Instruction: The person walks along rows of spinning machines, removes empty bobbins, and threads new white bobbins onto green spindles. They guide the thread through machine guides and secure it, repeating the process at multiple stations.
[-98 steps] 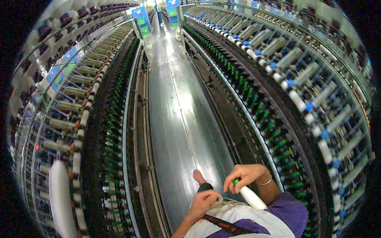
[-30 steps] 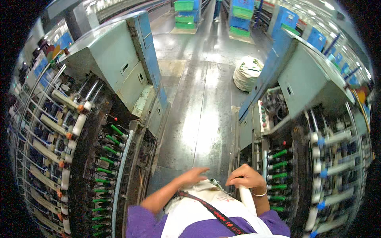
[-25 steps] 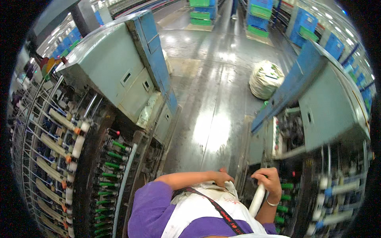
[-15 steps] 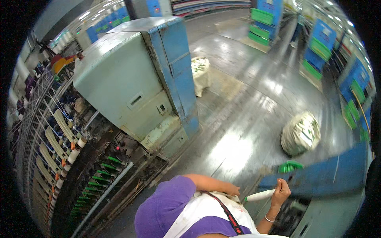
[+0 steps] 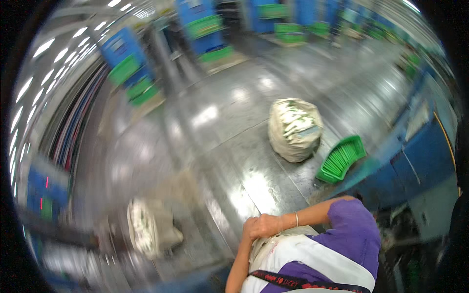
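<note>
Left hand (image 5: 250, 229) and right hand (image 5: 268, 226) are together, lower than the cream sack (image 5: 292, 150) in view, left of it and well apart from it, at the top edge of the white apron (image 5: 308, 256); whether either is clamped on cloth or on something inside can't be made out. Progress, judging by how things lie: the cream sack is heaped to its mouth with white and green bobbins (image 5: 299, 121), so that load looks near full; a second sack (image 5: 165, 229), well left of it and lower, looks filled too, though blurred; the green basket (image 5: 361, 150), just right of the cream sack, holds green tubes (image 5: 342, 158). No bobbin shows in the hands and the apron's inside is hidden, so what's left there is unclear. Apron is worn, lower than the cream sack; long axis slants from lower right up toward the hands, front end pointing left of the sack.
</note>
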The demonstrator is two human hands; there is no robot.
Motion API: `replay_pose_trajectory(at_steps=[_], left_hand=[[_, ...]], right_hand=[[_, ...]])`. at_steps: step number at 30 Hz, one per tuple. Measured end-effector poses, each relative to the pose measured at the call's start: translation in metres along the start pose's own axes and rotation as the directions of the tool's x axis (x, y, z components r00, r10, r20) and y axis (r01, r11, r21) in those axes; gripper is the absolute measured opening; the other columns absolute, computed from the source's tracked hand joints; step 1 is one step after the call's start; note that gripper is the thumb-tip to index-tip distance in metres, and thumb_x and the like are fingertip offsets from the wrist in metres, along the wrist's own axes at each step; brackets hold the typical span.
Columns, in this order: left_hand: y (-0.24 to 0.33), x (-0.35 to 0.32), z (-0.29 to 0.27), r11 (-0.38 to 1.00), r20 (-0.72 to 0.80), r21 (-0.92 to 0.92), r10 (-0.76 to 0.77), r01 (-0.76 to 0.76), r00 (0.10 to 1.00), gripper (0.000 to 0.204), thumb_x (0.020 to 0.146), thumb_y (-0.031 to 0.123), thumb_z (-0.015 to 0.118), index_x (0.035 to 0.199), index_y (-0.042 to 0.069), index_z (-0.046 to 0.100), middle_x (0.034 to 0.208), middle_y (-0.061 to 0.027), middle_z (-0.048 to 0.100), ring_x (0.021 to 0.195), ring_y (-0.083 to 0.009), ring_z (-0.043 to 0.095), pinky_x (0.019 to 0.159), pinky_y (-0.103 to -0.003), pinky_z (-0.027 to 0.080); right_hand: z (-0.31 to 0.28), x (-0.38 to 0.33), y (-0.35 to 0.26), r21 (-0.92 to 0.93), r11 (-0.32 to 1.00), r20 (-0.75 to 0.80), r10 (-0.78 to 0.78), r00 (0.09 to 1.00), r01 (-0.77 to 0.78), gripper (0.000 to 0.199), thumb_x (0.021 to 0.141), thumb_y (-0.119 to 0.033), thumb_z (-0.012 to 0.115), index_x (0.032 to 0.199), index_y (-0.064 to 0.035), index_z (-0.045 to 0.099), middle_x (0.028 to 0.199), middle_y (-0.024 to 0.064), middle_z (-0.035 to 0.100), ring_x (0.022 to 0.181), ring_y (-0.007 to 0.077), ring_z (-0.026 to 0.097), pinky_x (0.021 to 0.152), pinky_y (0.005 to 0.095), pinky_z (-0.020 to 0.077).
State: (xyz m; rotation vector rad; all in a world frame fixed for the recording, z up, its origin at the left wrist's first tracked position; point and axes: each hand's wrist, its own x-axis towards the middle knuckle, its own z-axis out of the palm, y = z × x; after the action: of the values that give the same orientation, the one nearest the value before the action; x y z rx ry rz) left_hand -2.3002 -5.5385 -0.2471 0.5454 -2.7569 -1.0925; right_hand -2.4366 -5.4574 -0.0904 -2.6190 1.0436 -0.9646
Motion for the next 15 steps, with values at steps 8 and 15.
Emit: replay_pose_trajectory(at_steps=[8,15], left_hand=[[-0.127,0.123,-0.164,0.512,0.243,-0.821,-0.082,0.250,0.966,0.025,0.078,0.003,0.063,0.103,0.003,0.062,0.095,-0.0054,0.061,0.083,-0.0149,0.058,0.072,-0.028,0.047],[-0.378,0.212,-0.374,0.497,0.006,-0.811,-0.522,0.309,0.853,0.034,0.083,0.002,0.059,0.117,0.000,0.055,0.099,-0.0068,0.063,0.087,-0.0136,0.059,0.076,-0.027,0.048]], right_hand=[[0.016,0.078,0.183,0.147,0.735,0.089,0.657,0.749,-0.662,0.039,0.085,-0.042,0.056,0.111,-0.0133,0.053,0.089,0.0040,0.058,0.076,0.0228,0.061,0.057,0.0348,0.0478],[0.058,0.280,0.441,0.102,0.653,0.182,0.729,0.659,-0.750,0.031,0.082,-0.039,0.054,0.080,-0.0094,0.064,0.078,0.0097,0.061,0.075,0.0327,0.059,0.063,0.0448,0.0465]])
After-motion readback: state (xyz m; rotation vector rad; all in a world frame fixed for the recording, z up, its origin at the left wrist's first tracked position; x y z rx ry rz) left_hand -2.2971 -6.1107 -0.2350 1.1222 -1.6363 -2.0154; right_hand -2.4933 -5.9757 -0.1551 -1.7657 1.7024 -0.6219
